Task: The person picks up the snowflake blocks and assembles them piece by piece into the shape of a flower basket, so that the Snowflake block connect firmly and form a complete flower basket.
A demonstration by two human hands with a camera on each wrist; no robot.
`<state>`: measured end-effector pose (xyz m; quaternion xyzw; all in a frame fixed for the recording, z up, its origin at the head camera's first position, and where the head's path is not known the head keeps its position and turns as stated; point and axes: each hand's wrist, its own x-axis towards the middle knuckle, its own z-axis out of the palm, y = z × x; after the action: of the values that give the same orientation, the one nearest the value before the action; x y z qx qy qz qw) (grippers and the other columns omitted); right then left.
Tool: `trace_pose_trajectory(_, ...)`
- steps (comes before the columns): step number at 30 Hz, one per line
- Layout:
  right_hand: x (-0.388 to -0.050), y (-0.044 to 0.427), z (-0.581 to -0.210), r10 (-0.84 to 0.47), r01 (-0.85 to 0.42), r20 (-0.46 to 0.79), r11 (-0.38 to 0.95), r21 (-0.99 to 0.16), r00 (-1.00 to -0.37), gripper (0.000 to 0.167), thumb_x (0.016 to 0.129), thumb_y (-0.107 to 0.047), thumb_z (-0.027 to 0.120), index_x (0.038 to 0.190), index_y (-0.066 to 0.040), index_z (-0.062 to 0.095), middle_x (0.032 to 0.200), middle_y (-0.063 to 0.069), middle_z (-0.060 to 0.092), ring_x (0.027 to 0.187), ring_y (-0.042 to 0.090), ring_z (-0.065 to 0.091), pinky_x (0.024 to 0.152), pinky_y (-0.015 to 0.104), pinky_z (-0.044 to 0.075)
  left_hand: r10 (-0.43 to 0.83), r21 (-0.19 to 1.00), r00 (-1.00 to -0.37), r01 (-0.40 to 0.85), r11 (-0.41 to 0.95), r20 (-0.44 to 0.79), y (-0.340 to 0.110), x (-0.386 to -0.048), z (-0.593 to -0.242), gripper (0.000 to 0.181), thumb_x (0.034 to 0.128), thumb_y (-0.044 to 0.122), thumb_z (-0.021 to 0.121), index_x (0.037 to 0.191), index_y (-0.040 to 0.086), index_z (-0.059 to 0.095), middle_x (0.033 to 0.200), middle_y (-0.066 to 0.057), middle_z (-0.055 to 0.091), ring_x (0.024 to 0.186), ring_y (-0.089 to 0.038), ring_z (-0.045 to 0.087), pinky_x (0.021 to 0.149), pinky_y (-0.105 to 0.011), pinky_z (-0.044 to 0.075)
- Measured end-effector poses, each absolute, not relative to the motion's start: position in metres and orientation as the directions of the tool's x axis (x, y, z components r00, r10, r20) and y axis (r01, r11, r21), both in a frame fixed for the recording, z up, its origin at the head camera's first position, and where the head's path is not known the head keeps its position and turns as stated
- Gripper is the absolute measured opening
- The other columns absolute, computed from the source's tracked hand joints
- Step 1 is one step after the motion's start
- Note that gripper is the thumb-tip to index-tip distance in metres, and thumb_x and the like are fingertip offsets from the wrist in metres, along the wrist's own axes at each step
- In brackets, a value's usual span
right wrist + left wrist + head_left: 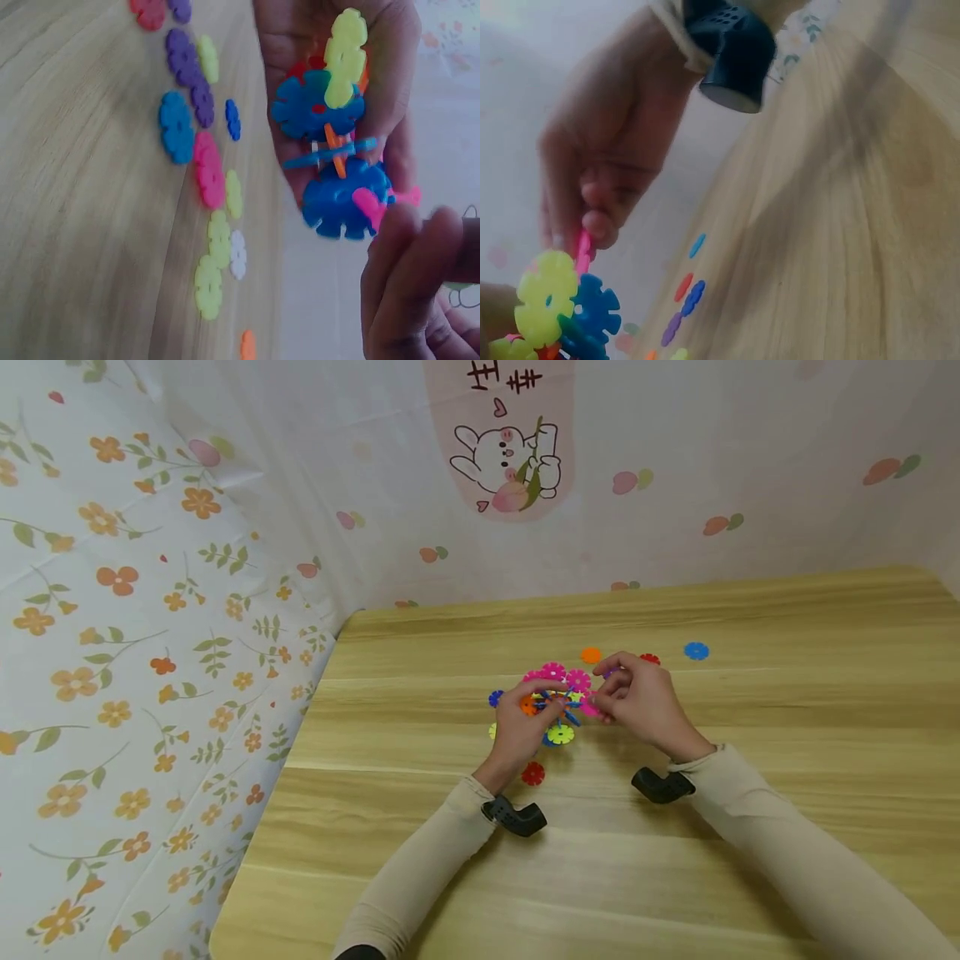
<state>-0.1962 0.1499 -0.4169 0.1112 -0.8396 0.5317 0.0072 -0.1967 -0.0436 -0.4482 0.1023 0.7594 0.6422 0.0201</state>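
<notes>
My left hand (pixel 516 727) holds a cluster of joined plastic snowflake discs (pixel 319 112) above the table. Blue, yellow, orange and red discs show in that cluster, slotted into each other at angles. My right hand (pixel 647 703) pinches a pink snowflake disc (pixel 583 251) with thumb and fingertips at the cluster's right side. In the right wrist view the pink disc meets a lower blue disc (pixel 341 201); whether it sits in a slot, I cannot tell. Part of the cluster is hidden behind my left fingers.
Loose discs lie on the wooden table (pixel 375 827) around and beneath the hands: an orange one (pixel 591 655), a blue one (pixel 696 651) at the right, a red one (pixel 533 773) nearer, and several pink ones (pixel 553 671). Behind the table hangs a patterned cloth (pixel 300 460).
</notes>
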Motion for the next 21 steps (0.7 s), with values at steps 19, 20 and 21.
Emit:
trace_pose_trajectory(19, -0.203, 0.106, -0.442, -0.474, -0.356, -0.027, 0.697, -0.623, -0.880, 0.012, 0.091, -0.013, 0.070, 0.092, -0.001, 0.073, 0.073, 0.006, 0.065, 0.060, 0.012, 0.051, 0.055, 0.024, 0.041, 0.023, 0.991, -0.990, 0.136, -0.015, 0.137, -0.077, -0.206, -0.433, 0.027, 0.0996, 0.004, 0.054, 0.122, 0.004, 0.068, 0.125, -0.013, 0.061, 0.082, -0.008, 0.058, 0.074, -0.018, 0.053)
trace_pose_trajectory(20, -0.203, 0.099, -0.444, -0.471, -0.388, -0.012, 0.740, -0.549, -0.882, 0.013, 0.089, -0.016, 0.074, 0.087, -0.003, 0.071, 0.072, 0.004, 0.064, 0.062, 0.013, 0.051, 0.055, 0.025, 0.041, 0.025, 0.990, -0.990, 0.135, -0.029, 0.135, -0.077, -0.206, -0.433, 0.027, 0.0991, 0.004, 0.054, 0.123, 0.003, 0.067, 0.126, -0.012, 0.061, 0.084, -0.008, 0.058, 0.076, -0.018, 0.054)
trace_pose_trajectory(21, -0.202, 0.093, -0.444, -0.463, -0.402, -0.002, 0.773, -0.491, -0.887, 0.017, 0.087, -0.019, 0.076, 0.082, -0.004, 0.069, 0.071, 0.004, 0.062, 0.061, 0.014, 0.051, 0.053, 0.026, 0.041, 0.026, 0.991, -0.991, 0.131, -0.041, 0.132, -0.077, -0.206, -0.433, 0.028, 0.0982, 0.003, 0.055, 0.123, 0.003, 0.067, 0.127, -0.012, 0.061, 0.085, -0.008, 0.058, 0.076, -0.017, 0.054)
